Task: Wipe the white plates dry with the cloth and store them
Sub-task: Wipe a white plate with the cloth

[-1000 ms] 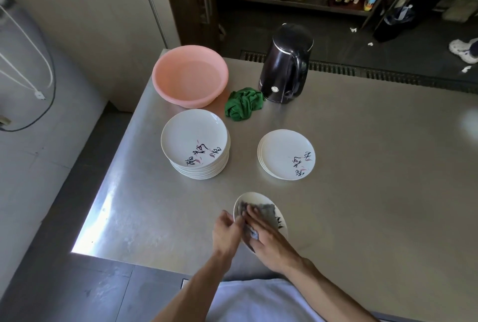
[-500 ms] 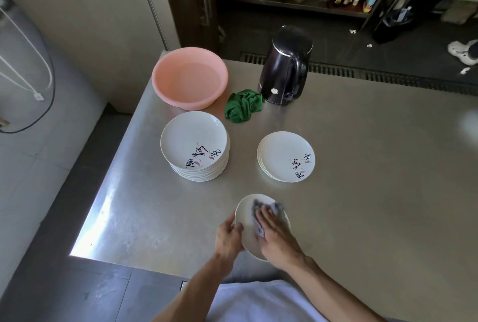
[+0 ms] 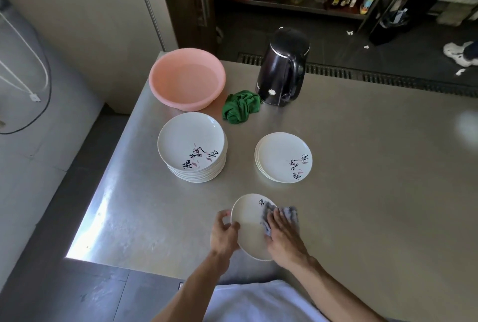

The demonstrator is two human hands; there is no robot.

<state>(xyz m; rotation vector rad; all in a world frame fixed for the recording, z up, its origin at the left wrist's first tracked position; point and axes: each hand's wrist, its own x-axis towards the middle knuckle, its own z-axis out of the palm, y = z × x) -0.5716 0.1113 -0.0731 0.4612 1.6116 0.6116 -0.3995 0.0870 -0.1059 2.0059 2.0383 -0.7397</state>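
Note:
Near the table's front edge a white plate (image 3: 250, 226) is held tilted. My left hand (image 3: 223, 231) grips its left rim, thumb over the edge. My right hand (image 3: 283, 233) presses a grey cloth (image 3: 289, 214) against the plate's right side with flat fingers. A tall stack of white plates (image 3: 192, 145) with painted marks stands further back on the left. A lower stack of white plates (image 3: 284, 157) lies to its right.
A pink basin (image 3: 186, 77) holding water sits at the table's back left corner, a black kettle (image 3: 283, 68) beside it, and a crumpled green cloth (image 3: 239, 106) between them. The steel table (image 3: 375, 179) stretches to the right. Its left edge drops to the floor.
My right hand has slid the grey cloth from the plate's middle to its right side, uncovering more of the plate. My left hand keeps its grip on the left rim.

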